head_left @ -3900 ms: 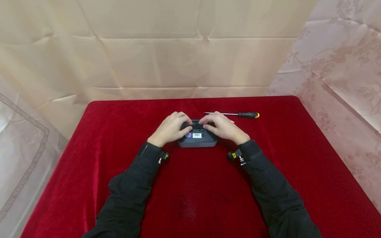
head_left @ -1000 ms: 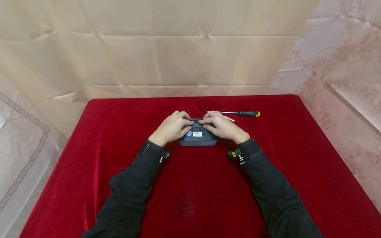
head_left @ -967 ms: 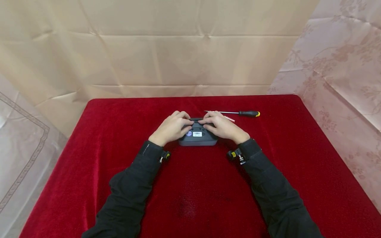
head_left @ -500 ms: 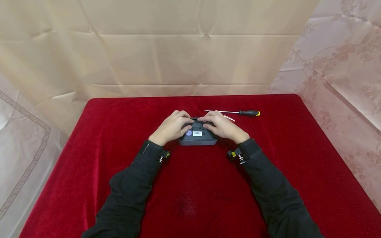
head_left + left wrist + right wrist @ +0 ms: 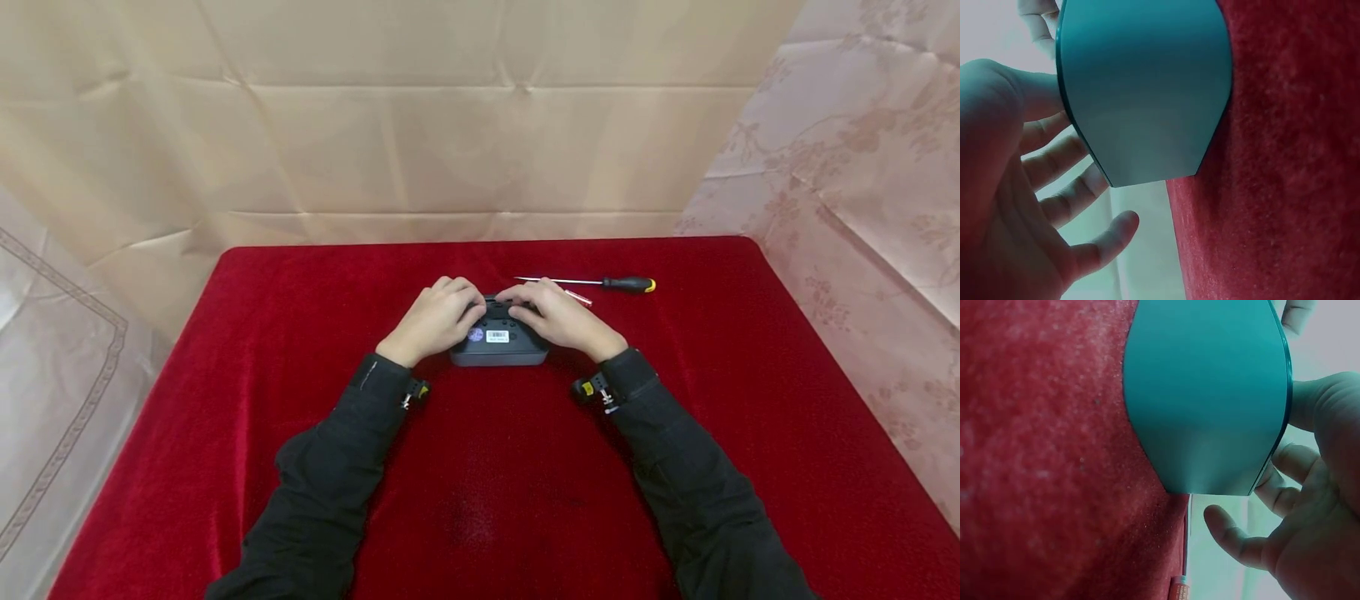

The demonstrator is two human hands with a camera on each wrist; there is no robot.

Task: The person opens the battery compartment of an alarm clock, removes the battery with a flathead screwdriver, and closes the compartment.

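One dark grey device [image 5: 498, 343] is sitting on one red cloth [image 5: 480, 500], and two hands, the left hand [image 5: 431, 321] and the right hand [image 5: 564, 319], are resting on it. One screwdriver [image 5: 600, 284] is lying just beyond, with one small red-tipped item [image 5: 577, 297] showing beside it

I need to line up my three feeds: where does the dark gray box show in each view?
Head: the gray box sits mid-table between both hands.
Left wrist: it fills the upper middle, fingers to its left.
Right wrist: it fills the upper middle, fingers at right.
Shared landmark: the red cloth under it.
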